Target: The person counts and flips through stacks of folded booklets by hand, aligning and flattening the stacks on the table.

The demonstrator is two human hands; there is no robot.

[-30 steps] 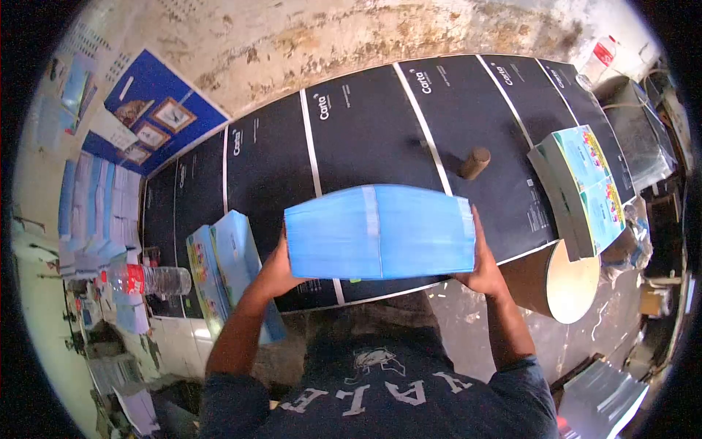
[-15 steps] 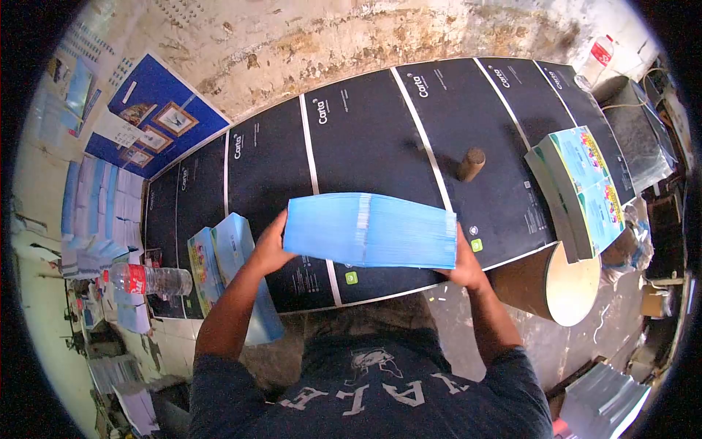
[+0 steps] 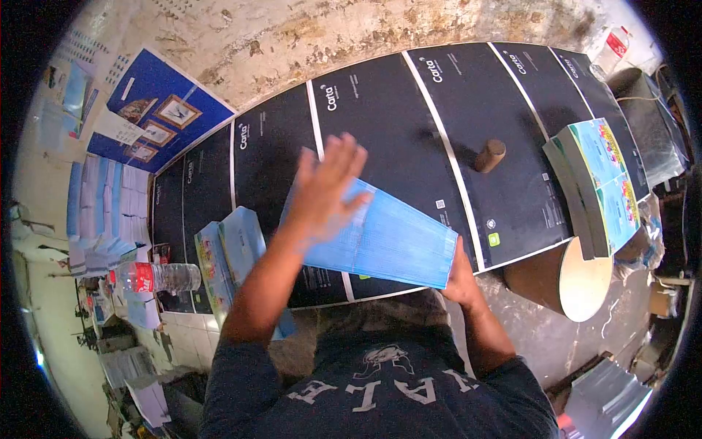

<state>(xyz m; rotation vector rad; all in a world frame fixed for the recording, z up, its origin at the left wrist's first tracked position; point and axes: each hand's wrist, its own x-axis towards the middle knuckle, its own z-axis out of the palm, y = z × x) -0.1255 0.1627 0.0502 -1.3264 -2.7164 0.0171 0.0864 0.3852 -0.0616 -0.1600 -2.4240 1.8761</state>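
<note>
A thick stack of blue-edged paper sheets is in front of me over the black table, its long blue edge facing up. My right hand grips the stack's right end, the thumb side against the edge. Over the left part of the stack is my left hand, fingers spread and slightly blurred; whether the palm presses on the edges I cannot tell. To the left lie printed booklet stacks with pale blue covers, partly hidden behind my left forearm.
The table is covered with black Carta sheets. A brown cylinder stands on it, and colourful printed stacks lie at right. A plastic bottle is at left, near piled paper. A large round drum is below the table edge.
My left hand has let go of the stack's left end and moved up over its top, fingers spread. The stack has tilted, its right end lower. My right hand still grips it.
</note>
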